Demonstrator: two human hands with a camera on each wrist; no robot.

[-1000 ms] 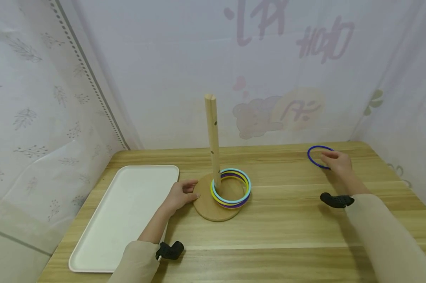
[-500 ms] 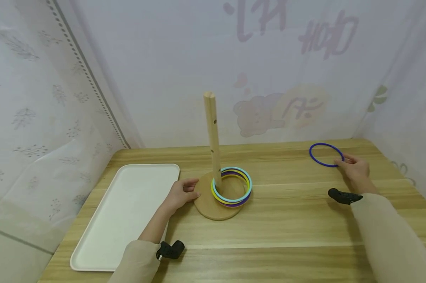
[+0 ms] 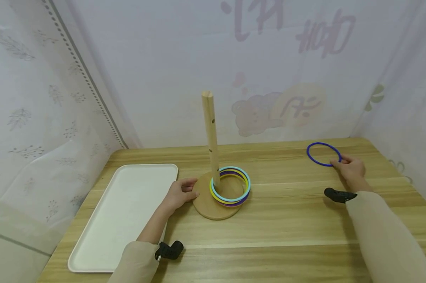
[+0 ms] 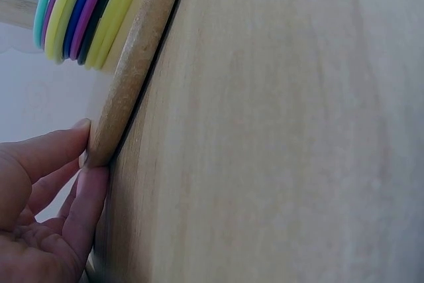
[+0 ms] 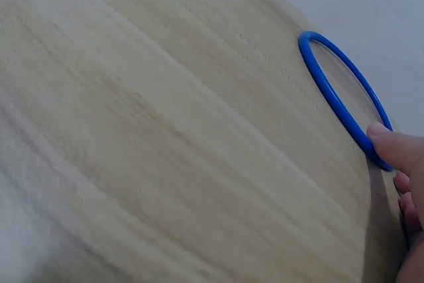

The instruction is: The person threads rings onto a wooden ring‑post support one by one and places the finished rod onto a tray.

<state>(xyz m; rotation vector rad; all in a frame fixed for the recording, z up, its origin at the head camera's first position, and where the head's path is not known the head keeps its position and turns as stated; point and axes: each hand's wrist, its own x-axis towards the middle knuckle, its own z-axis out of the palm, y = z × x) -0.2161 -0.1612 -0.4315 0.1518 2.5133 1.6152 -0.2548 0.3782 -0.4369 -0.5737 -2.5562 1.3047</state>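
At the table's far right, my right hand (image 3: pixel 352 169) pinches the near right side of a blue ring (image 3: pixel 309 155) between thumb and fingers. The right wrist view has the thumb (image 5: pixel 391 147) over that ring, which lies close over the tabletop. My left hand (image 3: pixel 177 195) holds the left edge of a round wooden base (image 3: pixel 206 206); in the left wrist view, thumb and fingers pinch the base's rim (image 4: pixel 126 84). A wooden post (image 3: pixel 211 133) stands upright on this base. Around the post's foot lies a stack of several coloured rings (image 3: pixel 249 190), light blue on top.
A white tray (image 3: pixel 119 220) lies on the left of the wooden table (image 3: pixel 269 232), with my left forearm over its right side. A printed curtain (image 3: pixel 170 78) hangs behind the table and along both sides.
My right hand has shifted right along the blue ring and taken it between thumb and fingers at its near right side. The left hand stays at the base.
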